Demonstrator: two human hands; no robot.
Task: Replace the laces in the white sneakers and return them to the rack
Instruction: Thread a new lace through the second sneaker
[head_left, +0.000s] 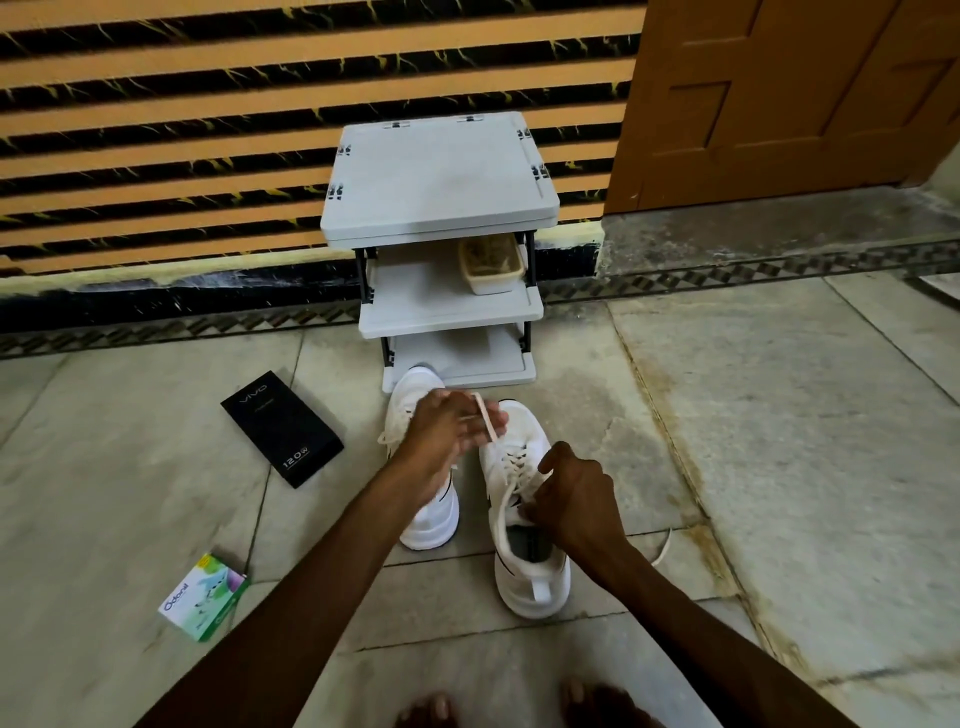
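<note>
Two white sneakers stand on the tiled floor in front of the grey rack (441, 208). My left hand (441, 431) hovers over the left sneaker (431, 519) and holds a white lace (485, 418) pulled up from the right sneaker (524, 582). My right hand (571, 504) rests on the right sneaker near its tongue and pinches the lace there. Another lace end (662, 545) trails on the floor to the right of that shoe.
A black phone box (283, 428) lies on the floor to the left. A green and white carton (202, 597) lies nearer at left. A beige tray (491, 262) sits on the rack's middle shelf. A wooden door (779, 98) is at right. My bare toes (519, 709) show at the bottom.
</note>
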